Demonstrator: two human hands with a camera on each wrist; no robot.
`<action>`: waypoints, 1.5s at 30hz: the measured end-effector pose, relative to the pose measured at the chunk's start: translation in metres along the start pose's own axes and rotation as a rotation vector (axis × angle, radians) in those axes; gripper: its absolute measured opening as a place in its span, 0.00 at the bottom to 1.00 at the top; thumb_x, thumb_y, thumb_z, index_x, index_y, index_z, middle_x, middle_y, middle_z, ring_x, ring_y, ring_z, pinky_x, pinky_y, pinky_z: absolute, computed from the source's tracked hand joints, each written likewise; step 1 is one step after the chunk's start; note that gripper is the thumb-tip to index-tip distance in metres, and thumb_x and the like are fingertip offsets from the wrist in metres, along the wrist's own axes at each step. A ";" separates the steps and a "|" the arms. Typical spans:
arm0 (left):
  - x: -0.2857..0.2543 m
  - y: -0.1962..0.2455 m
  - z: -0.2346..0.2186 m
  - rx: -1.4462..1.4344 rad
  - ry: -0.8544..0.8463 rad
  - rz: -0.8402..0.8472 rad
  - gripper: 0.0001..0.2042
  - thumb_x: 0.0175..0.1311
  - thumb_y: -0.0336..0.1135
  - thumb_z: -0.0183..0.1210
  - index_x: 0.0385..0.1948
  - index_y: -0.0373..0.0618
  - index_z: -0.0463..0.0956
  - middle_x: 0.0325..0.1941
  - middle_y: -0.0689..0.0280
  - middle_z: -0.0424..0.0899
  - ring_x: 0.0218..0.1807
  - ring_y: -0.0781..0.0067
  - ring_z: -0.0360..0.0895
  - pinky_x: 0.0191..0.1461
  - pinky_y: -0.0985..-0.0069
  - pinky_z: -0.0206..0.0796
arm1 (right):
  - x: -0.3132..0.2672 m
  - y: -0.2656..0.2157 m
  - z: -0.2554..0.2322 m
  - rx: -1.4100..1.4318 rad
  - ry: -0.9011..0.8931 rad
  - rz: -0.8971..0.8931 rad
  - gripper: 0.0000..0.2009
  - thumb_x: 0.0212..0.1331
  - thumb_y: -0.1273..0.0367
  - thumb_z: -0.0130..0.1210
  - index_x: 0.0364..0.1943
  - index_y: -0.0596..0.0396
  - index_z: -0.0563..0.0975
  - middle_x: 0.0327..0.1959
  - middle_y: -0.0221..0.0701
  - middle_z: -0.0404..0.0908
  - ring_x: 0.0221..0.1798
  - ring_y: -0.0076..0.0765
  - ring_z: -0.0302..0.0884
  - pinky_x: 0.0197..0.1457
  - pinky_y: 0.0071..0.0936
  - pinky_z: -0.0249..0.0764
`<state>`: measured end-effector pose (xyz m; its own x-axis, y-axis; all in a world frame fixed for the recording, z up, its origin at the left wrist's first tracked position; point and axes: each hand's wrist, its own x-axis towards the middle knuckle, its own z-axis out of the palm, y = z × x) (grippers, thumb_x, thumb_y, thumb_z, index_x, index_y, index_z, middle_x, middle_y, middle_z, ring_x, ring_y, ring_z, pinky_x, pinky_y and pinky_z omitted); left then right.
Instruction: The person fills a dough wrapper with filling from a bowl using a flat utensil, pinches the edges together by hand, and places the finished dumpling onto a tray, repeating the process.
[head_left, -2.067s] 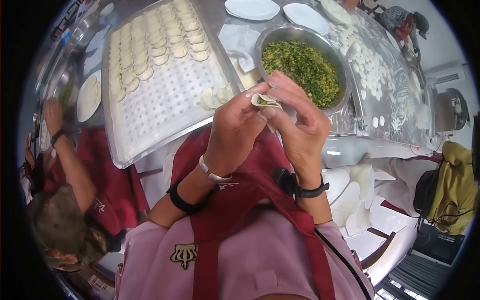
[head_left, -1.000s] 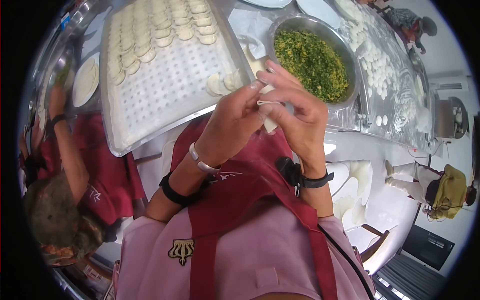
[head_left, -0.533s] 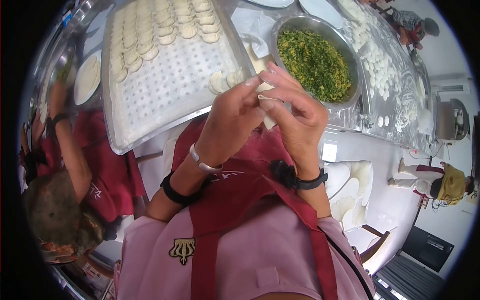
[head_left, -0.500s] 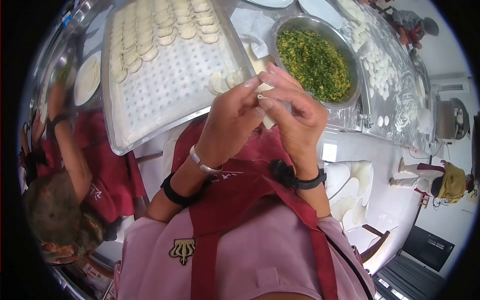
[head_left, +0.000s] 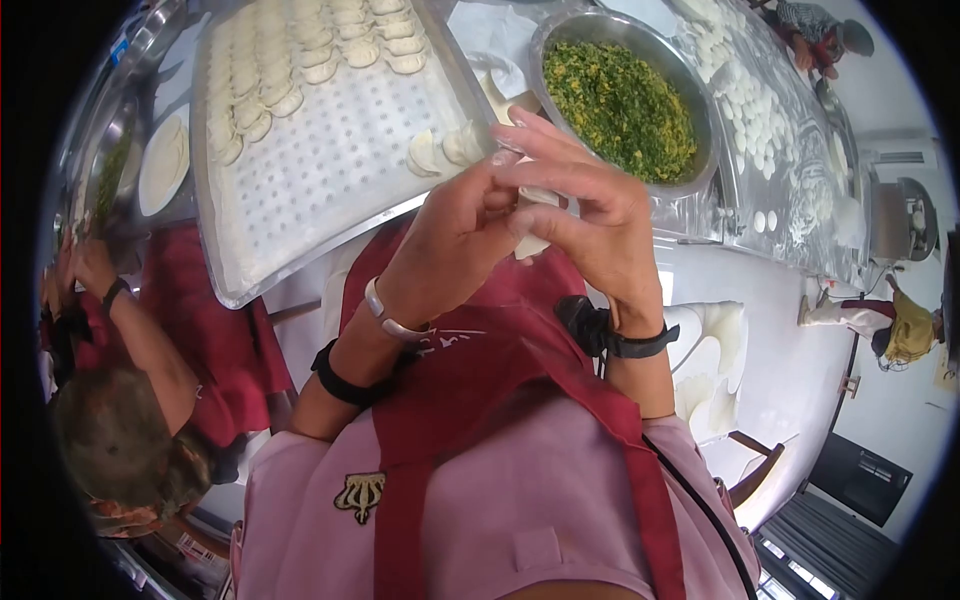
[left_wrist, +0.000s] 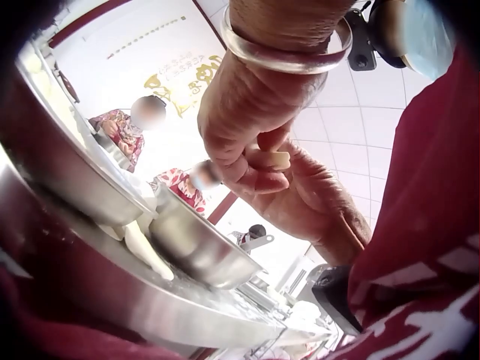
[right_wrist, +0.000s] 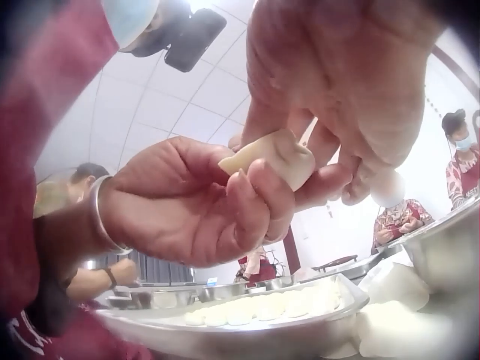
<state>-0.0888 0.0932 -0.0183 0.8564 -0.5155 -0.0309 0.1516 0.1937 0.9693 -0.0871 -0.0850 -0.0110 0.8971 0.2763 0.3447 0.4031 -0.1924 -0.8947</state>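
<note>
1. Held up near the front of the red apron (head_left: 480, 370), off the near side of the table (head_left: 790, 230): one pale, folded dumpling (right_wrist: 274, 161), partly hidden by fingers.
2. Around it, left hand (head_left: 455, 235): curled, with fingertips gripping the dough from the left.
3. Opposite, right hand (head_left: 600, 215): pinching the same dumpling between thumb and forefinger, with other fingers stretched across toward the left hand.
4. Probably light, soft and limp, perhaps a little tacky, and easily torn or dented. Best to take hold by the edge, with light support beneath; avoid squeezing the middle.
5. Just beyond, to the left: metal tray (head_left: 300, 190), with rows of dumplings (head_left: 310, 50) at the far end and loose dough pieces (head_left: 425, 155) in the near right corner.
6. Beyond, to the right: steel bowl (head_left: 712, 150) of chopped green and yellow filling (head_left: 618, 100).
7. Farther right: many small dough rounds (head_left: 755, 130) on the floured table.
8. Left of the tray: plate (head_left: 150, 208) with stacked wrappers (head_left: 163, 165), near another person (head_left: 125, 440).
</note>
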 end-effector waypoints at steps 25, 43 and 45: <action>-0.005 0.002 0.000 0.025 0.084 0.008 0.15 0.66 0.23 0.56 0.54 0.32 0.73 0.48 0.61 0.83 0.50 0.77 0.79 0.54 0.79 0.72 | -0.004 0.009 0.013 0.103 0.078 -0.085 0.19 0.46 0.73 0.70 0.46 0.57 0.85 0.57 0.41 0.82 0.74 0.51 0.62 0.71 0.43 0.65; -0.001 -0.009 0.000 -0.688 0.019 0.071 0.26 0.77 0.41 0.48 0.65 0.26 0.60 0.60 0.54 0.74 0.62 0.66 0.74 0.67 0.65 0.67 | 0.002 0.002 0.025 -0.051 0.258 -0.029 0.20 0.55 0.69 0.64 0.53 0.59 0.81 0.61 0.40 0.79 0.76 0.54 0.58 0.74 0.44 0.59; 0.000 -0.003 0.001 -0.755 0.047 0.060 0.22 0.78 0.41 0.46 0.62 0.28 0.64 0.58 0.56 0.74 0.58 0.69 0.75 0.66 0.68 0.68 | 0.003 0.002 0.030 -0.058 0.303 -0.060 0.21 0.55 0.68 0.64 0.54 0.59 0.81 0.61 0.40 0.79 0.76 0.54 0.58 0.74 0.44 0.59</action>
<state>-0.0899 0.0914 -0.0211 0.8915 -0.4530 -0.0098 0.3859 0.7478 0.5402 -0.0888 -0.0560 -0.0202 0.8810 -0.0030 0.4730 0.4585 -0.2402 -0.8556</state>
